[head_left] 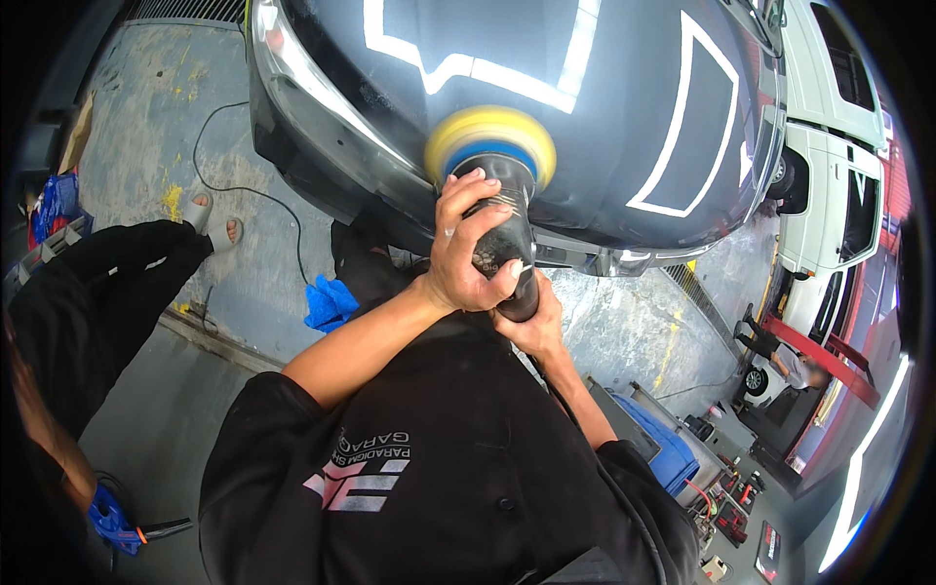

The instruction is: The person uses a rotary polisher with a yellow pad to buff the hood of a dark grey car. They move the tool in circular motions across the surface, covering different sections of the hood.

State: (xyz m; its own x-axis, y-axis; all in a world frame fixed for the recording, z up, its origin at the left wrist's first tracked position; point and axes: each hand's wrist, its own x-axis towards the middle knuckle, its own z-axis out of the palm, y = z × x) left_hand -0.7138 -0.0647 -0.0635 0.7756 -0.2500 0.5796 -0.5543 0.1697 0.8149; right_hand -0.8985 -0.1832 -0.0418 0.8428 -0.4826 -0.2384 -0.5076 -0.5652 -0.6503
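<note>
While the round yellow foam pad [490,122] sits against the front edge of the glossy dark-grey car hood [604,146], its rim blurs, so it's prob. spinning. Behind it comes the bright blue backing plate [499,154], then the black-bodied handheld polisher [509,237], which points away from the wearer w/ its rear end near the chest.

Left hand [458,258] lies over the polisher's body, fingers curled close across the top & thumb round the near side, so a firm clasp. Right hand [538,327] grips the rear handle from below; its fingers are mostly hidden, can't tell exactly how they close.

Progress? I'd call it mid-job: pad's on the paint, both hands on the tool. Faint hazy streaks show left of the pad, so that patch prob. needs more passes; the rest of the hood mirrors the lights well, but can't tell which parts are done.

Further out: a crumpled blue cloth [330,304] near the left forearm, a thin black cable [283,203] across the floor, a co-worker's black trousers [122,278] to the left, & a white vehicle [829,190] off right.
</note>
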